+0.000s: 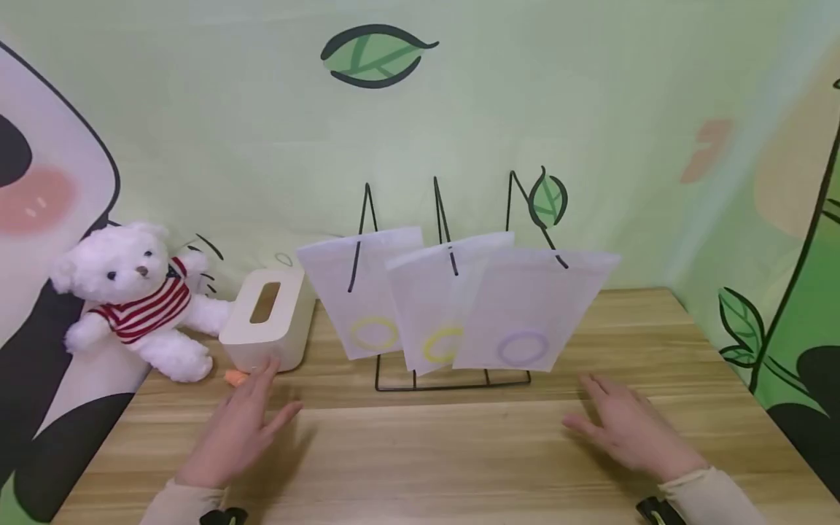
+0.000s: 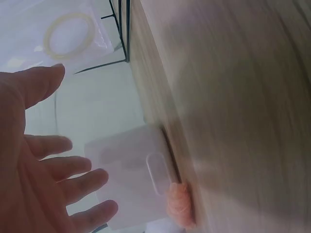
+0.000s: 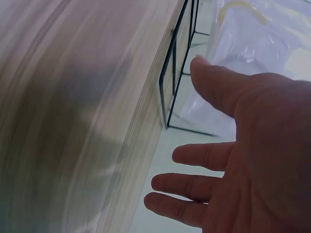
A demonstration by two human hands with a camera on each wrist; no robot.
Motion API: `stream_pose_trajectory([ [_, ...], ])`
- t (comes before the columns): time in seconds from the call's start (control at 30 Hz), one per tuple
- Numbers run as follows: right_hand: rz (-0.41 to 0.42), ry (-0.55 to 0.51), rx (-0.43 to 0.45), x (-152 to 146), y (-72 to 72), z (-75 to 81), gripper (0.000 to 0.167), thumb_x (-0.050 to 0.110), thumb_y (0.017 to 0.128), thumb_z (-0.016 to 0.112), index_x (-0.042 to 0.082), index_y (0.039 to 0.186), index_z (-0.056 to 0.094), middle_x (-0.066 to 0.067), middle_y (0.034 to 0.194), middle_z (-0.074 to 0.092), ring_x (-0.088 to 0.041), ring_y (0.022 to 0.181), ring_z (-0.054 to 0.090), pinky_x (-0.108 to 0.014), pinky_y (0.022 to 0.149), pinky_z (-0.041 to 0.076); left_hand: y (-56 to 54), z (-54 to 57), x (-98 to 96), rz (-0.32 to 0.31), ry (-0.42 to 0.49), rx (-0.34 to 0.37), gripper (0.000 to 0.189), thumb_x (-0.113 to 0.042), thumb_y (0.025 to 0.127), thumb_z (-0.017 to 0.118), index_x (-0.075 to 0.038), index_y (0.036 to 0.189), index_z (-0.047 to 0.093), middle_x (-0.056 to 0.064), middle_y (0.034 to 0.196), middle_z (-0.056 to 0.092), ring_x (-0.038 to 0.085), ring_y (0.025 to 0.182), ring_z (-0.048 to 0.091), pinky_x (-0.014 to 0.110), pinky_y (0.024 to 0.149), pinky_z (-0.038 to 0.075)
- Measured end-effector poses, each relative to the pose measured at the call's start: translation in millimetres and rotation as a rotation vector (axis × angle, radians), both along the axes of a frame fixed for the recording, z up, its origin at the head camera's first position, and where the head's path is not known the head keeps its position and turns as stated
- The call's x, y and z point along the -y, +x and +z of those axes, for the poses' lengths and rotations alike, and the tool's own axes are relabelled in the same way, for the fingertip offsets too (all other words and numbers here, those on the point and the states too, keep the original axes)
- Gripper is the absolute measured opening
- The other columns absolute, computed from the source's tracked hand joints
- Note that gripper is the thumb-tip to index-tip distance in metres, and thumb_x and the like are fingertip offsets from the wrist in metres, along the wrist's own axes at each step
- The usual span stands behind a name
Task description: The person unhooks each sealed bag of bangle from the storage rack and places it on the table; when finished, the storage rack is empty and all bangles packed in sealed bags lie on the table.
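A: Head view first, and there's the rack [image 1: 453, 387], standing mid-table [image 1: 433, 452] toward the back edge!

B: We see the left bag [image 1: 370, 299] hanging with a yellow ring [image 1: 374, 348], the middle bag [image 1: 426, 310] with a second yellow ring [image 1: 428, 347], and the right bag [image 1: 525, 302], overlapping its neighbour, with a purple ring [image 1: 523, 363].

A: And the left hand [image 1: 236, 423]! Fingers stretched, thumb out wide, fingertips right by the box [image 1: 285, 324] near the back left corner. Touching?

B: We can't tell from here. We have an orange lump [image 1: 236, 377] at the box's foot, and the bear [image 1: 147, 292] leaning by the left edge.

A: Over toward the right edge, the right hand [image 1: 630, 430] is stretched out too, nothing in it, just short of the right bag and apart from it.

B: Left wrist now: bare palm, thumb well apart from four straight fingers. Their tips cross the box, and we spot the orange lump against its base. A yellow ring shows past the thumb.

A: Right wrist: thumb up in front of a bag, three fingers visible, straight and loosely spread, palm bare. The rack's dark frame is just beyond the thumb.
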State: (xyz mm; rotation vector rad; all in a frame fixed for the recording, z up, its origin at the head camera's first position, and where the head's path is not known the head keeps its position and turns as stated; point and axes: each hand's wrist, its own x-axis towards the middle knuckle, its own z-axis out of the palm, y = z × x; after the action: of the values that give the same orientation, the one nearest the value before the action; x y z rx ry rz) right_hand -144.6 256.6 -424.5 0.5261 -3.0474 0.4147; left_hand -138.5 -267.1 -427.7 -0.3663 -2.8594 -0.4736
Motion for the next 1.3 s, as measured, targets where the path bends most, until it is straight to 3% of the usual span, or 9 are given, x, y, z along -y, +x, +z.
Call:
stream_pose_trajectory([
  [0.33, 0.041, -0.066, -0.041, 21, -4.1, -2.2, 0.067, 0.044, 0.094, 0.061, -0.011, 0.131, 0.051, -0.031, 0.131, 0.052, -0.048, 0.119, 0.05, -0.06, 0.1, 0.039, -1.9, 8.6, -10.4, -0.019, 0.086, -0.045, 0.054, -0.028, 0.095, 0.064, 0.004, 0.137, 0.048, 0.024, 0.132, 0.055, 0.043, 0.119, 0.053, 0.058, 0.1, 0.04],
  [0.57, 0.048, -0.085, -0.008, 30, -8.2, -2.6, 0.065, 0.044, 0.096, 0.057, -0.01, 0.132, 0.051, -0.032, 0.131, 0.052, -0.049, 0.121, 0.048, -0.061, 0.102, 0.037, -3.4, 12.9, -19.5, -0.031, 0.115, -0.051, 0.05, -0.026, 0.096, 0.063, 0.003, 0.135, 0.051, 0.023, 0.131, 0.057, 0.041, 0.119, 0.054, 0.056, 0.099, 0.041],
  [0.8, 0.086, -0.107, -0.03, 38, -16.5, -7.9, 0.062, 0.04, 0.096, 0.059, -0.007, 0.136, 0.049, -0.028, 0.133, 0.052, -0.046, 0.122, 0.049, -0.059, 0.102, 0.037, -4.7, 17.9, -25.9, -0.027, 0.131, -0.073, 0.048, -0.027, 0.097, 0.062, 0.003, 0.134, 0.052, 0.023, 0.131, 0.056, 0.04, 0.12, 0.052, 0.055, 0.1, 0.04],
  [1.03, 0.108, -0.1, -0.05, 45, -27.4, -10.8, 0.06, 0.037, 0.096, 0.061, -0.006, 0.136, 0.05, -0.027, 0.135, 0.051, -0.045, 0.123, 0.048, -0.058, 0.103, 0.038, -7.6, 29.0, -40.5, -0.046, 0.278, -0.102, 0.049, -0.023, 0.097, 0.061, 0.003, 0.137, 0.049, 0.024, 0.139, 0.048, 0.04, 0.126, 0.046, 0.055, 0.103, 0.037],
  [1.3, 0.096, -0.095, -0.046, 50, -34.4, -17.6, 0.06, 0.036, 0.095, 0.062, -0.009, 0.134, 0.05, -0.03, 0.134, 0.05, -0.047, 0.121, 0.05, -0.059, 0.101, 0.038, -10.3, 39.1, -61.4, -0.022, 0.47, -0.193, 0.047, -0.017, 0.098, 0.059, 0.006, 0.137, 0.046, 0.026, 0.145, 0.04, 0.041, 0.134, 0.036, 0.058, 0.105, 0.032],
])
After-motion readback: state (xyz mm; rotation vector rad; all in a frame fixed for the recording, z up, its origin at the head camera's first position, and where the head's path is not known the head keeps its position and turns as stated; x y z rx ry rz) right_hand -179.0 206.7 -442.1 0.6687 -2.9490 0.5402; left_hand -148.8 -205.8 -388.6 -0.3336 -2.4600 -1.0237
